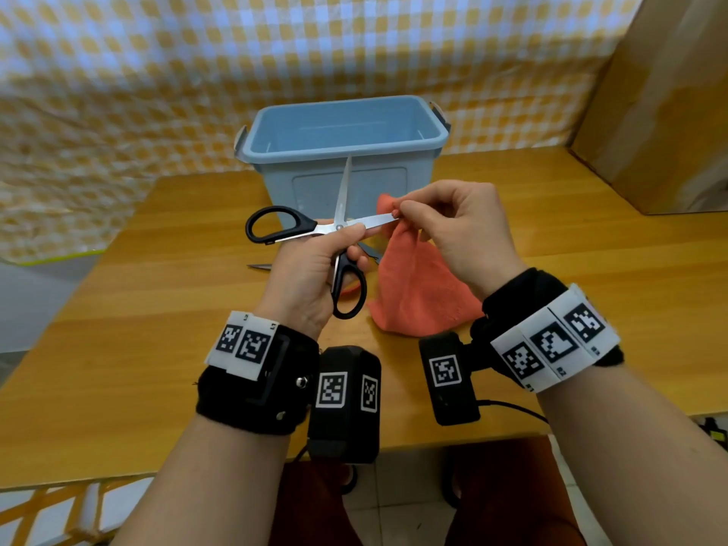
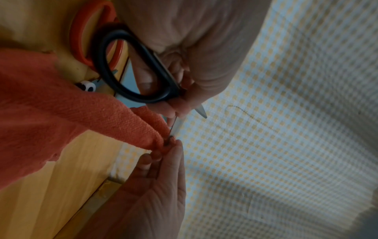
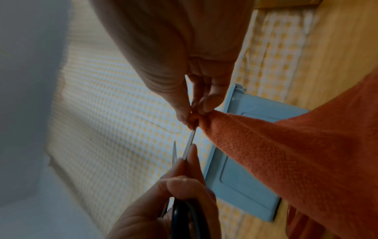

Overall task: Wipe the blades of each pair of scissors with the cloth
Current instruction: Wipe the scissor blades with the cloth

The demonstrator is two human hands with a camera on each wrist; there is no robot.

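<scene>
My left hand (image 1: 315,266) grips the black-handled scissors (image 1: 295,226) near their pivot, holding them above the table with the blades spread wide. One blade points up, the other points right. My right hand (image 1: 453,226) pinches the orange cloth (image 1: 417,285) around the tip of the right-pointing blade (image 1: 378,219). The rest of the cloth hangs down to the table. From the left wrist, the black handle loop (image 2: 114,64) and the cloth (image 2: 61,100) pinched at the blade tip show. From the right wrist, the blade (image 3: 191,142) runs into the pinched cloth (image 3: 266,153).
A light blue plastic bin (image 1: 342,151) stands open behind the hands. A second pair of scissors with orange handles (image 2: 81,35) lies on the wooden table (image 1: 157,309) under my hands; its blade tip (image 1: 260,266) pokes out left. A cardboard box (image 1: 662,104) stands at the right.
</scene>
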